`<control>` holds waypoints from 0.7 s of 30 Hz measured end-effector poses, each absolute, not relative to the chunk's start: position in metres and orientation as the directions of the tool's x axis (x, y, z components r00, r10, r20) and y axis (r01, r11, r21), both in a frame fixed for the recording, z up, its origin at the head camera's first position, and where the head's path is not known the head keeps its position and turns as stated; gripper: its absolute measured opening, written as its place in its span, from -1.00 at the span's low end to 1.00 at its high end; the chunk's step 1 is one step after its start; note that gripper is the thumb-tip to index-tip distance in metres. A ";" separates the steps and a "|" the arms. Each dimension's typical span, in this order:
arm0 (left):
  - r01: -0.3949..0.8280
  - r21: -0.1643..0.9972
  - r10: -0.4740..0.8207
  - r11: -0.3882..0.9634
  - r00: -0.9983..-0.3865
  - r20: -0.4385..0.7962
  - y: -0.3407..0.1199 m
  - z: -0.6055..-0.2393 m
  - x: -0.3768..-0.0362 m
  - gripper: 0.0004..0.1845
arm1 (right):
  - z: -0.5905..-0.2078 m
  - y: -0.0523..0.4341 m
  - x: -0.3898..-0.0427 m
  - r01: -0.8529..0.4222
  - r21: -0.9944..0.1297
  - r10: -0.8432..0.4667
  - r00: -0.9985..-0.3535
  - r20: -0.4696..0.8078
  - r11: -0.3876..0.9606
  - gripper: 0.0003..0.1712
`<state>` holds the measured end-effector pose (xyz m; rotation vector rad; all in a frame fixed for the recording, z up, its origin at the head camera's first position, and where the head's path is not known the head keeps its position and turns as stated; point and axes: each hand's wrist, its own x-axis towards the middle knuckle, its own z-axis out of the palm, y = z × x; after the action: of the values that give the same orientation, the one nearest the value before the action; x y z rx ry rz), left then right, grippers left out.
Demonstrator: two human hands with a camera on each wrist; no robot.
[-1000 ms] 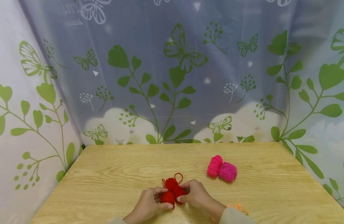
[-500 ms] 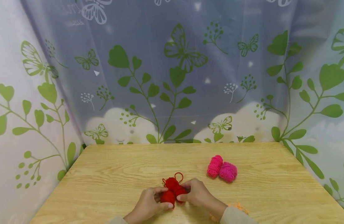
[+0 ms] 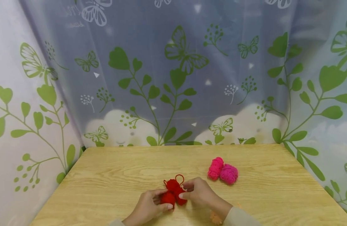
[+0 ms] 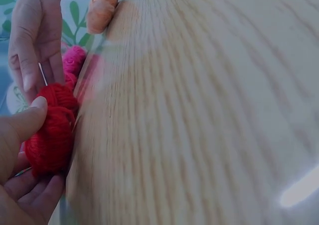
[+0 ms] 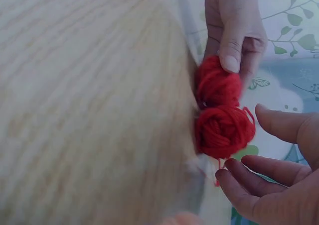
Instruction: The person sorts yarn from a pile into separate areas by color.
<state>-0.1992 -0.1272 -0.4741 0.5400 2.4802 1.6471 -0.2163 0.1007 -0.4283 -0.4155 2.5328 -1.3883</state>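
Three balls of red yarn sit bunched together near the front of the table. My left hand (image 3: 148,205) holds the left red yarn ball (image 3: 168,200) between thumb and fingers; the left wrist view shows the thumb on top of this red yarn ball (image 4: 50,143). Beside the right red yarn ball (image 3: 181,197) is my right hand (image 3: 200,193). In the right wrist view its spread fingers (image 5: 249,180) and thumb stand a little apart from that ball (image 5: 224,131). The third red yarn ball (image 3: 171,185) lies behind, with a loose loop of strand.
A hot-pink yarn skein (image 3: 215,168) and a magenta yarn ball (image 3: 229,174) lie side by side at the back right of the wooden table (image 3: 119,166). Orange yarn (image 3: 216,217) is partly hidden under the right forearm. A printed curtain (image 3: 190,94) surrounds the table.
My right hand has loosened from the right red yarn ball and risen slightly. The right sleeve now covers more of the orange yarn. My left hand keeps its hold.
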 end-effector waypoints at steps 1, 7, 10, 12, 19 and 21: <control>0.234 0.908 0.352 0.347 -0.930 0.105 -0.128 -0.474 -0.199 -0.36 | -0.427 0.102 -0.217 -0.140 -0.848 -0.347 -0.936 -0.055 0.512 -0.48; 0.257 0.894 0.356 0.368 -0.927 0.120 -0.140 -0.471 -0.203 -0.41 | -0.413 0.113 -0.221 -0.189 -0.833 -0.334 -0.943 0.005 0.521 -0.47; 0.269 0.887 0.375 0.374 -0.919 0.121 -0.147 -0.469 -0.205 -0.43 | -0.404 0.121 -0.224 -0.187 -0.821 -0.309 -0.951 0.013 0.540 -0.48; 0.274 0.885 0.383 0.377 -0.916 0.120 -0.151 -0.466 -0.207 -0.44 | -0.399 0.127 -0.227 -0.181 -0.819 -0.293 -0.956 0.017 0.544 -0.50; 0.316 0.831 0.405 0.459 -0.906 0.121 -0.171 -0.447 -0.220 -0.46 | -0.381 0.156 -0.240 -0.265 -0.754 -0.287 -0.952 0.106 0.601 -0.48; 0.337 0.800 0.399 0.496 -0.907 0.135 -0.177 -0.440 -0.223 -0.46 | -0.376 0.163 -0.245 -0.307 -0.708 -0.296 -0.944 0.144 0.636 -0.47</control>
<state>-0.2228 -0.1774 -0.4399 0.6551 2.6581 1.3984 -0.2447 0.1633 -0.3762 -0.5265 2.8537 -1.2392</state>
